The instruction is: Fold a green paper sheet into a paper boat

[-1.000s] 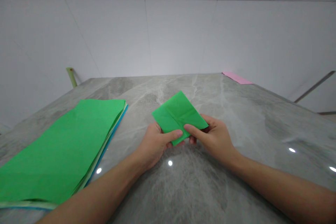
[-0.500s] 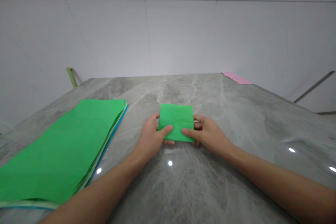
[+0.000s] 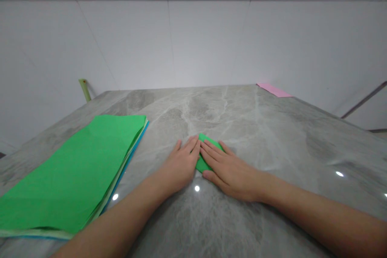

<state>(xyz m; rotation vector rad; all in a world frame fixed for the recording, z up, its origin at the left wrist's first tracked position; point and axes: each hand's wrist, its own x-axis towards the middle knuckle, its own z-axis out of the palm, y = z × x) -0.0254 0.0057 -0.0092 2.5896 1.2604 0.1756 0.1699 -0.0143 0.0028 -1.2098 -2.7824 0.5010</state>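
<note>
Hands [image 3: 181, 166] now flat on paper [image 3: 202, 164]

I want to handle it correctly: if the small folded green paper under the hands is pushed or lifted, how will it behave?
The folded green paper lies pressed flat by left hand and right hand; it is probably very light. On the glossy marble table it may slide easily. Lifted, it would likely flex and partly unfold.

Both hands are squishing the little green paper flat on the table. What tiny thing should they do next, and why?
Probably slide the fingertips outward along the folded green paper to sharpen the crease. The left hand and right hand lie flat, side by side, on it, covering most of it on the marble table, so it looks pressed but not yet smoothed.
</note>
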